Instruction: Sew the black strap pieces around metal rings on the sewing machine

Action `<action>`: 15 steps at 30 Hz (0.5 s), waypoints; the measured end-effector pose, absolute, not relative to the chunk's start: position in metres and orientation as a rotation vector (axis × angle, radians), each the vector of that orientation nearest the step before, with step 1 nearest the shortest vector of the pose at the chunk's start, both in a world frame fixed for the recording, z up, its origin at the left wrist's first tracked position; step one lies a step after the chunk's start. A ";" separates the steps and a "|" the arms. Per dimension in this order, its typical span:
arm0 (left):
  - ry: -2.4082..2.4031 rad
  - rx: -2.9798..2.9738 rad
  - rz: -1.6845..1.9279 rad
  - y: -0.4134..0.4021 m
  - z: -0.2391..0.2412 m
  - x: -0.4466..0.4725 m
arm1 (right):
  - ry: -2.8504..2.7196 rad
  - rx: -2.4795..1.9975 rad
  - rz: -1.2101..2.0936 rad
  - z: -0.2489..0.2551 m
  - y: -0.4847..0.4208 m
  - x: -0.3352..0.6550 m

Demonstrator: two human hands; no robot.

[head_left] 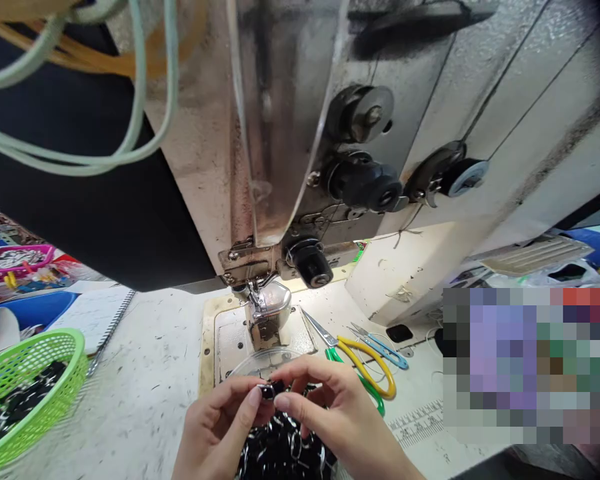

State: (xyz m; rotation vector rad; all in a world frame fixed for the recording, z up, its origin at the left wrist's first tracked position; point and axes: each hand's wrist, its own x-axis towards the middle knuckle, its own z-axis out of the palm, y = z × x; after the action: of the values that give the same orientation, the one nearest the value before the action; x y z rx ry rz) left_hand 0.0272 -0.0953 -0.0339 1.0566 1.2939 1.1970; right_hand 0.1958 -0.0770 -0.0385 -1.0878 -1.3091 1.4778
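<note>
Between the fingertips of both hands is a small black strap piece with a shiny metal buckle [267, 391]. My left hand [225, 423] pinches its left end with thumb and forefinger. The right end is held by my right hand [333, 403], also closed in a pinch. Directly below lies a heap of similar black pieces with shiny metal parts [280, 447], partly covered by my hands, in what looks like a clear plastic bowl [260, 362]. Just beyond my hands is the sewing machine's presser foot [270, 300], apart from the piece.
The sewing machine head [190, 167] hangs over the work. Right of the foot lie scissors [365, 363] with yellow and green handles and blue thread snips [387, 350]. A green basket [63, 347] of black pieces and a spiral notebook [97, 317] are at left. A ruler scale [420, 423] marks the table.
</note>
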 end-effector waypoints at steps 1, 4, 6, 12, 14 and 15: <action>1.299 1.066 1.217 -0.096 -0.034 0.028 | -1.300 -1.074 1.482 -0.038 -0.077 0.195; 1.302 1.054 1.256 -0.098 -0.034 0.031 | -1.256 -1.065 1.483 -0.037 -0.077 0.194; 1.279 1.045 1.237 -0.098 -0.033 0.032 | -1.230 -1.081 1.494 -0.037 -0.077 0.194; 1.318 1.146 1.117 -0.096 -0.030 0.030 | -1.170 -1.076 1.610 -0.038 -0.077 0.199; 1.343 1.131 1.115 -0.095 -0.030 0.030 | -1.169 -1.055 1.634 -0.038 -0.077 0.201; 1.345 1.113 1.116 -0.095 -0.030 0.030 | -1.177 -1.055 1.630 -0.038 -0.077 0.202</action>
State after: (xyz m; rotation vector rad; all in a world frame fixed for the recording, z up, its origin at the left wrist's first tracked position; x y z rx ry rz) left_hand 0.0302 -0.0952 -0.0300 1.1127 1.3452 1.1155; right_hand 0.2021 -0.0767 -0.0378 -1.0545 -1.1768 1.6305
